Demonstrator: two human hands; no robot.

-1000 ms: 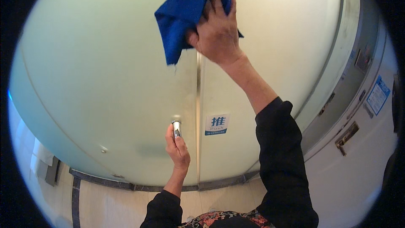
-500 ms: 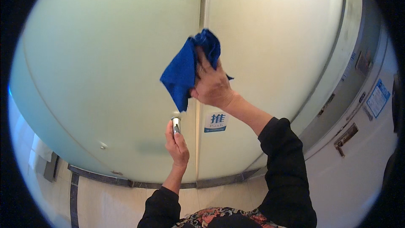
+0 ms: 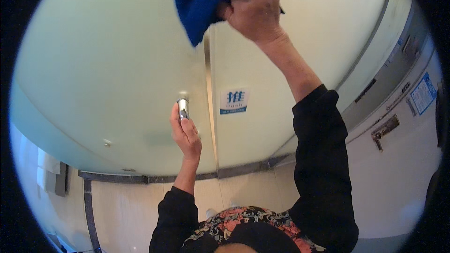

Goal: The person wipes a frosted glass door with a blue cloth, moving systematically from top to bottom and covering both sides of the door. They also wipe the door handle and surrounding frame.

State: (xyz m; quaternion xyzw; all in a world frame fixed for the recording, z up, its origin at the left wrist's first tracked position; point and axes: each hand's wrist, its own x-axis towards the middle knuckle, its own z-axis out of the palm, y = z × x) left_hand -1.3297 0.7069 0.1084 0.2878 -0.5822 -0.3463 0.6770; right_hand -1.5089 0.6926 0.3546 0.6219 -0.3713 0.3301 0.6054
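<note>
A blue cloth (image 3: pixel 201 2) is bunched under my right hand (image 3: pixel 257 14), high on the frosted glass door near the top edge of the picture. Its loose corner hangs down on the left, and part of it is cut off above. My right fingers bend over the cloth and are slightly blurred. Lower down, my left hand (image 3: pixel 187 136) grips a shiny metal door handle (image 3: pixel 183 109) on the left-hand glass panel (image 3: pixel 108 75). A narrow gap separates this panel from the right-hand glass panel (image 3: pixel 300 65).
A white and blue sticker (image 3: pixel 233 101) is on the right-hand panel. To the right, a white door (image 3: pixel 398 178) has a metal lever lock (image 3: pixel 385 132) and a blue-edged notice (image 3: pixel 423 93). A dark floor strip (image 3: pixel 243 171) runs beneath the glass over light tiles (image 3: pixel 126 208).
My right hand has moved up with the cloth toward the top of the picture. My left hand stays on the handle. The whole view has tilted, so the door sits higher in it.
</note>
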